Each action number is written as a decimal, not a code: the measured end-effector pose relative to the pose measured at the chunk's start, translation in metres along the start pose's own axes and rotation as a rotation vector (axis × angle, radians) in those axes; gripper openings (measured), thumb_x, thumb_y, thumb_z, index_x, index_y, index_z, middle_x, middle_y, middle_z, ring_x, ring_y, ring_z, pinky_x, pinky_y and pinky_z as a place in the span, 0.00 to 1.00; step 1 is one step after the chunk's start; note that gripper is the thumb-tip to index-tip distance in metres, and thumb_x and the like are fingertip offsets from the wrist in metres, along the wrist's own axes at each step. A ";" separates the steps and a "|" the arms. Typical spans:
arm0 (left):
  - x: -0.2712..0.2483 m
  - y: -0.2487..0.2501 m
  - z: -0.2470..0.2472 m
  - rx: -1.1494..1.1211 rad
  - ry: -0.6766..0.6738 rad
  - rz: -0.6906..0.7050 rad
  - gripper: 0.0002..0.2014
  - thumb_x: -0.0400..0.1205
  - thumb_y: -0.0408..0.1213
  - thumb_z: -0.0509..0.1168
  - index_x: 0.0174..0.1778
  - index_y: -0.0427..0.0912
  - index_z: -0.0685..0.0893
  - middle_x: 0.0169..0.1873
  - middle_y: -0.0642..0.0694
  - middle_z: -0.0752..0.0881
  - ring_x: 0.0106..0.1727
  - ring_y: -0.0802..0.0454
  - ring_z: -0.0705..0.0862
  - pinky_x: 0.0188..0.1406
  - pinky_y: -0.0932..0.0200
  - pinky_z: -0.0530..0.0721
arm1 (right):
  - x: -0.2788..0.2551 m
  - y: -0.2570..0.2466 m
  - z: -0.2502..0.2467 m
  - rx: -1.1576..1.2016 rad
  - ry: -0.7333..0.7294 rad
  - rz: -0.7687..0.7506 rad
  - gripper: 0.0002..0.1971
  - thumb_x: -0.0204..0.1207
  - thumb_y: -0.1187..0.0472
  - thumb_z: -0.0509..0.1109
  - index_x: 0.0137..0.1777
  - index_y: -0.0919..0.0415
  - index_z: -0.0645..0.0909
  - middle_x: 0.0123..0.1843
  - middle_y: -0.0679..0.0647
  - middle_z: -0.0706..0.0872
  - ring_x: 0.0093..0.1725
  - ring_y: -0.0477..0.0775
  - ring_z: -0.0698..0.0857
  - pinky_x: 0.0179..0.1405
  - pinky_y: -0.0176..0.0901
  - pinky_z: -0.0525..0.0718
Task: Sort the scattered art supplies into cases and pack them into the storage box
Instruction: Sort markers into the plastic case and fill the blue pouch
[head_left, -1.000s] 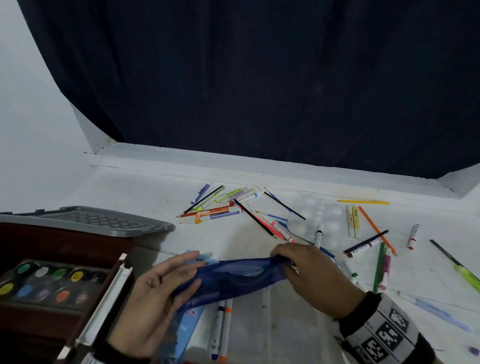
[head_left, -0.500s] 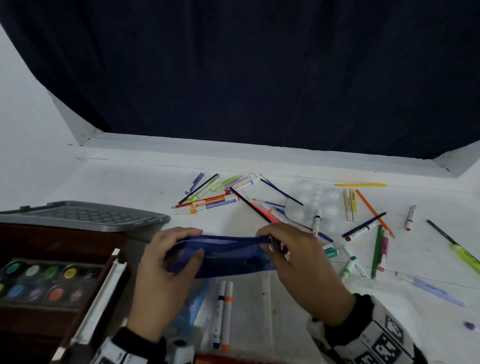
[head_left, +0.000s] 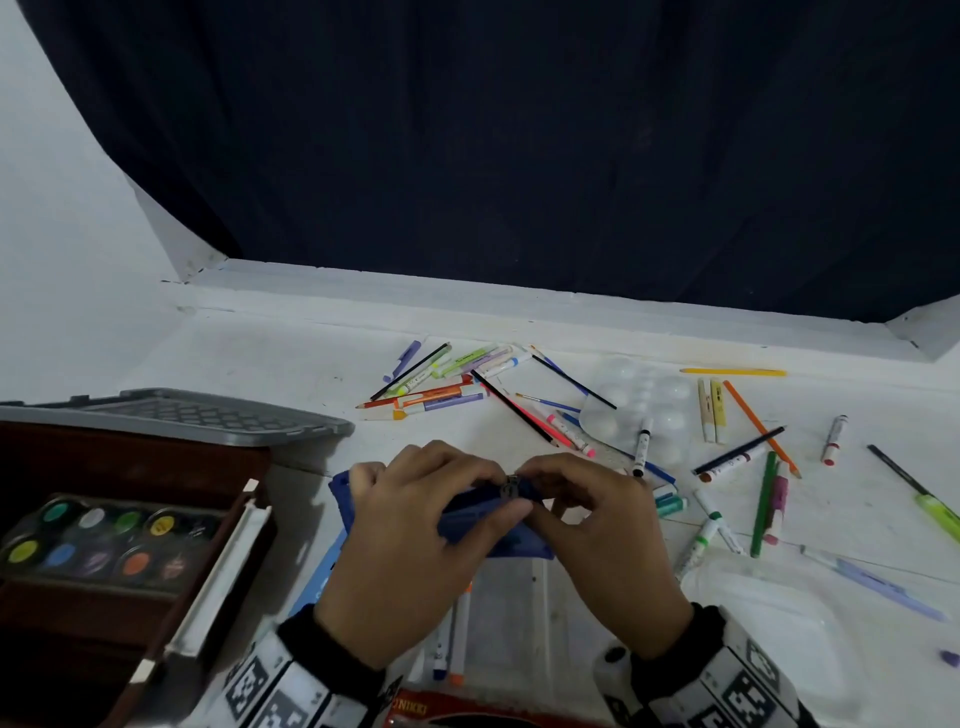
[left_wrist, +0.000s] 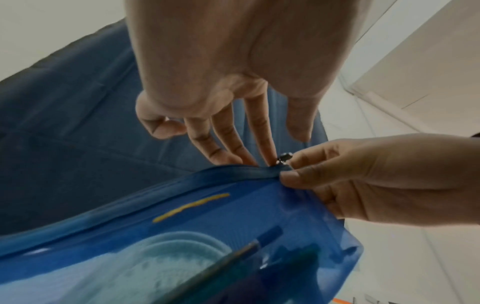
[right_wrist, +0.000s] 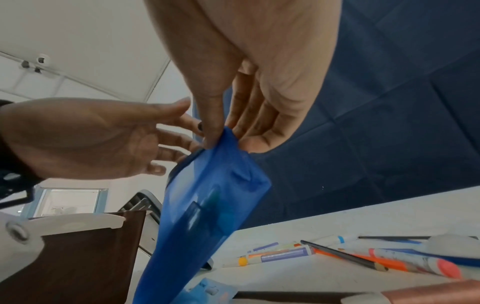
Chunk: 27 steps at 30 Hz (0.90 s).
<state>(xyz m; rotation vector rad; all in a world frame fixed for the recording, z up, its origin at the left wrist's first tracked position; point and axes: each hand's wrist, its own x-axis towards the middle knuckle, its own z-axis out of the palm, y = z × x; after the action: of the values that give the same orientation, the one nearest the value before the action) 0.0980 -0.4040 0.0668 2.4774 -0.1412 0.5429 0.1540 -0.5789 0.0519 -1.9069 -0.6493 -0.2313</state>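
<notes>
At the far left sits the storage box (head_left: 130, 457), dark brown inside, with a grey lid (head_left: 197, 413) leaning behind it. A paint set (head_left: 104, 535) with round colour pots already lies in the box, so a little of the packing looks done.

Next comes the left hand (head_left: 410, 525). It holds the blue pencil case (head_left: 493, 535) up off the white table (head_left: 291, 358). The thumb is under the case, and the fingers (left_wrist: 262, 131) reach down to the top edge, right by the small metal zipper pull (left_wrist: 284, 157). Whether they pinch the pull is hard to tell.

The right hand (head_left: 597, 514) is just beside it. Its thumb and fingers pinch the end of the case near the zipper. The case is see-through. Nothing clearly shows inside it.

To the right, lots of pens, markers and pencils (head_left: 561, 431) lie scattered on the table, with a white paint palette (head_left: 644, 410) among them. More markers (head_left: 452, 639) lie under the hands.

So the job looks like it has only just started. The case likely needs opening first, and nearly all the supplies still need sorting and packing.
</notes>
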 end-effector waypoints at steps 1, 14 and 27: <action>0.003 0.001 -0.001 0.026 0.028 0.012 0.14 0.81 0.66 0.59 0.47 0.64 0.84 0.44 0.66 0.83 0.49 0.64 0.80 0.53 0.52 0.65 | 0.002 -0.002 -0.002 -0.007 -0.011 -0.021 0.10 0.70 0.70 0.80 0.44 0.54 0.90 0.42 0.39 0.90 0.42 0.43 0.89 0.39 0.32 0.85; 0.005 0.004 -0.010 0.204 -0.159 0.050 0.08 0.89 0.51 0.50 0.48 0.59 0.73 0.40 0.59 0.79 0.41 0.58 0.79 0.51 0.47 0.72 | 0.015 -0.014 -0.014 -0.216 -0.104 -0.174 0.04 0.71 0.64 0.79 0.42 0.54 0.90 0.38 0.43 0.90 0.39 0.41 0.86 0.41 0.33 0.83; -0.001 -0.009 -0.004 0.224 -0.173 -0.073 0.11 0.86 0.49 0.43 0.41 0.58 0.68 0.28 0.57 0.77 0.35 0.59 0.76 0.46 0.49 0.62 | 0.005 -0.014 -0.032 -0.206 -0.122 -0.082 0.06 0.73 0.65 0.79 0.42 0.55 0.85 0.37 0.45 0.87 0.41 0.47 0.86 0.42 0.41 0.83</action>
<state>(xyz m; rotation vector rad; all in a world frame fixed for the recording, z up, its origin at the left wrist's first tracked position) 0.0983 -0.3942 0.0641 2.7346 -0.0602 0.3274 0.1549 -0.6017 0.0790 -2.1060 -0.8120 -0.2431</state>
